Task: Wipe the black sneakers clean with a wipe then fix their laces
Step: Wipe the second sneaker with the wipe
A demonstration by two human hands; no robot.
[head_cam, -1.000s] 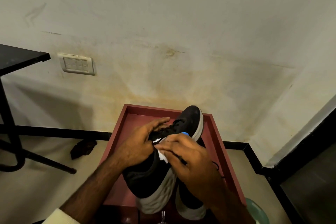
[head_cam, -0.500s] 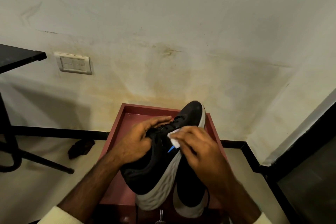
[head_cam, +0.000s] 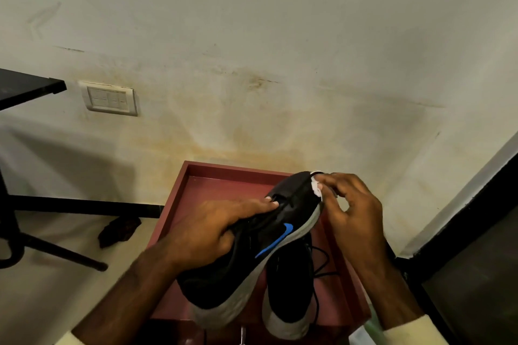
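Observation:
A black sneaker (head_cam: 252,269) with a blue logo and grey-white sole is tilted on its side above a dark red tray (head_cam: 221,190). My left hand (head_cam: 207,232) grips its upper around the lace area. My right hand (head_cam: 350,210) pinches a small white wipe (head_cam: 316,187) against the sneaker's toe. The second black sneaker (head_cam: 291,291) lies in the tray under the first, heel toward me, with a black lace trailing to its right.
The tray stands against a stained pale wall with a switch plate (head_cam: 109,98). A black table (head_cam: 25,87) with metal legs stands at left, a dark rag (head_cam: 120,230) on the floor beside it. A dark panel (head_cam: 476,260) fills the right. A green object (head_cam: 364,330) shows below my right wrist.
My right hand has slid the wipe from the sneaker's midfoot up to its toe. The sneaker has rolled so that its blue logo now shows.

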